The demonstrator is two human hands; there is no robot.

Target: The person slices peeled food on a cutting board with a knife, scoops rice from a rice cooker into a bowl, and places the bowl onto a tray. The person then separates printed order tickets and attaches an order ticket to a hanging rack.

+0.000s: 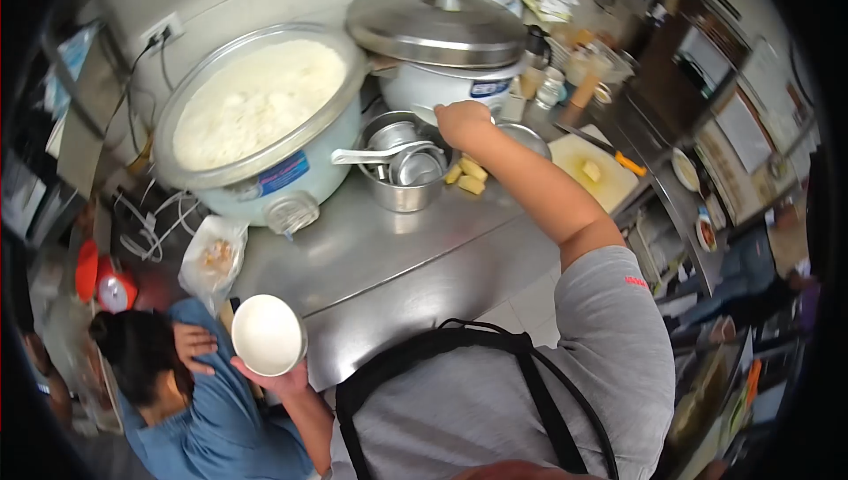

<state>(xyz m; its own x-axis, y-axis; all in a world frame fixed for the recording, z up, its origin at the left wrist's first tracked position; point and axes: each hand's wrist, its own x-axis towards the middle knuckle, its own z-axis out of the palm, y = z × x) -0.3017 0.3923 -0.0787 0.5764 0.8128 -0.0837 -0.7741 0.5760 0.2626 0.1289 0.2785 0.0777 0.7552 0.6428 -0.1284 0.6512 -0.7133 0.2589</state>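
Note:
My left hand [287, 380] holds a white bowl [268, 336] from below, its inside facing up with nothing in it. Stretched out over the counter, my right hand [464, 124] is closed around a white flat utensil [425, 114] resembling a rice paddle, mostly hidden by the fingers. Just below that hand stands a metal pot [406, 193] with metal cups and a white-handled spoon [378, 155] in it. Left of the pot, a large uncovered rice cooker [340, 149] is full of white rice [256, 105]. Behind my right hand is a second cooker [428, 84] under a metal lid [433, 25].
Yellow chunks [471, 177] lie beside the pot. A cutting board [587, 162] carries an orange-handled knife [618, 155]. A plastic bag [214, 255] sits at the counter's left edge, near a red scale [110, 281]. A person in blue [212, 418] is close at my left.

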